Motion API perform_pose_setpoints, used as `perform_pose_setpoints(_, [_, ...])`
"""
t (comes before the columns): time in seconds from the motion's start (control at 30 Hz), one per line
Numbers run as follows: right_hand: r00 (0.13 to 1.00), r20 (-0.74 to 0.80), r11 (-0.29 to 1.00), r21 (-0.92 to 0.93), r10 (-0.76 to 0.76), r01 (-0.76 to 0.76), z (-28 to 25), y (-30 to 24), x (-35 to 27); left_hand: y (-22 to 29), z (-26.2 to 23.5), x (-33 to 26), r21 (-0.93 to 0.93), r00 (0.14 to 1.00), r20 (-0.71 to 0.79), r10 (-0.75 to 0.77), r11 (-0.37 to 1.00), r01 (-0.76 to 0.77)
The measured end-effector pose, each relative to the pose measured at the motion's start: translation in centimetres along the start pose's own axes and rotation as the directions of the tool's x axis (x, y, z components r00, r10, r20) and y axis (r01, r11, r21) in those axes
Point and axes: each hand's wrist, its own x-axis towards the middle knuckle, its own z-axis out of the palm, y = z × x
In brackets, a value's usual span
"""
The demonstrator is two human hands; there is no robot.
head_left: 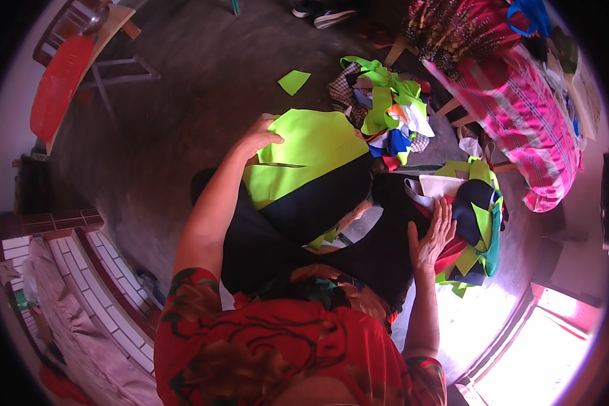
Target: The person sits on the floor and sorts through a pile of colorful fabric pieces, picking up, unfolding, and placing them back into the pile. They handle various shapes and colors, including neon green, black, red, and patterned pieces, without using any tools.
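A lime-green and black piece of fabric [311, 139] is spread over my lap, with a slit-like gap near its left side. My left hand [258, 137] pinches its upper left edge, thumb on top and fingers under it. On the right, my right hand [434, 237] lies with its fingers stretched out at the near side of a pile of cloth scraps [480, 216]. That pile holds lime, navy, red, white and green pieces. More black cloth [392, 243] covers my legs, and the fabric hides part of what lies below.
A second heap of mixed scraps [392, 101] sits on the floor ahead, with a lone lime scrap [294, 82] beside it. Pink checked cloth [521, 128] drapes furniture at the right. A red-topped table [64, 84] stands far left. Shoes [325, 13] lie at the far edge.
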Motion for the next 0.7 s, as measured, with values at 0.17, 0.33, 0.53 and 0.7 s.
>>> perform_pose_setpoints(0.17, [1.000, 0.005, 0.999, -0.033, 0.006, -0.006, 0.4, 0.3, 0.0, 0.2, -0.7, 0.5, 0.174, 0.996, -0.073, -0.044, 0.983, 0.056])
perform_pose_setpoints(0.33, [1.000, 0.019, 0.999, -0.040, -0.003, 0.004, 0.4, 0.2, 0.1, -0.9, -1.3, 0.9, 0.221, 0.986, -0.142, -0.087, 0.968, 0.118])
perform_pose_setpoints(0.53, [1.000, 0.018, 0.999, -0.042, -0.009, 0.010, 0.5, 0.2, 0.2, 0.2, -1.1, 0.3, 0.442, 0.968, -0.244, -0.061, 0.882, 0.167])
perform_pose_setpoints(0.7, [1.000, 0.023, 0.999, -0.040, -0.004, 0.005, 0.4, 0.1, 0.3, 0.6, -0.7, 0.0, 0.557, 0.926, -0.376, -0.020, 0.794, 0.244])
